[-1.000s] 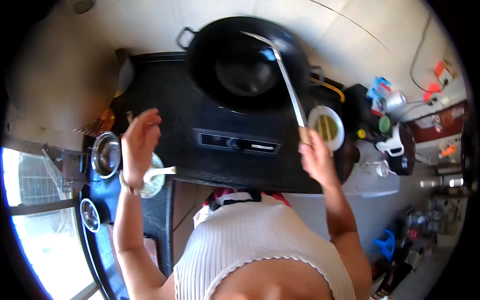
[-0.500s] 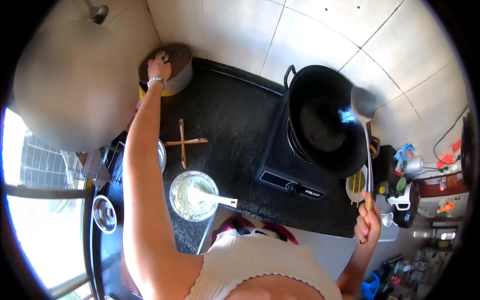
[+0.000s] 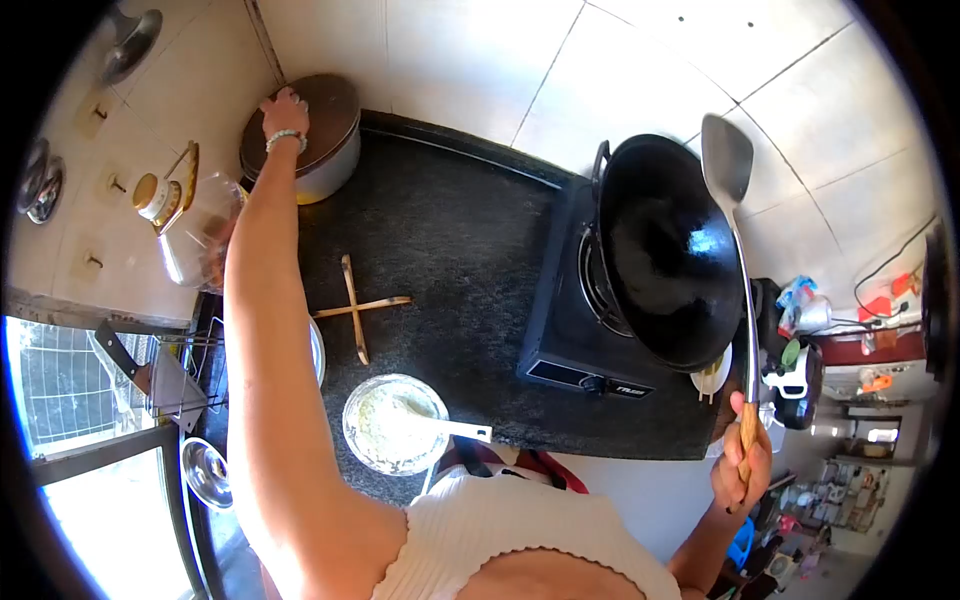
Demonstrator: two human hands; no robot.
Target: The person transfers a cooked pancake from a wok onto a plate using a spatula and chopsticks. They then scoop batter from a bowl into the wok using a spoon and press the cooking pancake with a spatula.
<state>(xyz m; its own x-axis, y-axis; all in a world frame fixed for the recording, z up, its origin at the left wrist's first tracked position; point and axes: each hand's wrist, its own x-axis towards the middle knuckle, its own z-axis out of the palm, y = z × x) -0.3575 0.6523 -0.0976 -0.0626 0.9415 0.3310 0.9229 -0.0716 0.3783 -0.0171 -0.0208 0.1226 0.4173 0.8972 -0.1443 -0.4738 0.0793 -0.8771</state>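
Observation:
At the upper left, my left hand (image 3: 285, 113) is closed at the top of the brown pot lid (image 3: 330, 105), with the knob hidden beneath the fingers. That lid sits on a pale pot (image 3: 335, 172) in the counter's corner. My right hand (image 3: 742, 462) grips the wooden handle of a metal wok spatula (image 3: 728, 165), whose blade points up beside the wok's far right rim. The black wok (image 3: 660, 260) rests tilted on a gas stove (image 3: 560, 330). Before me is a bowl of pale batter or dough (image 3: 385, 440) with a white-handled utensil (image 3: 455, 428) in it.
Crossed wooden sticks (image 3: 357, 306) lie on the black counter (image 3: 450, 250). An oil jug (image 3: 200, 225) stands left of my forearm. A knife (image 3: 125, 358) rests in a rack near the window, above a metal bowl (image 3: 205, 473). A bowl with chopsticks (image 3: 710, 378) is partly behind the wok.
The large blurred round shape at the left is gone from view, revealing the oil jug and wall hooks. My left hand remains at the pot lid. The spatula blade sits higher in view.

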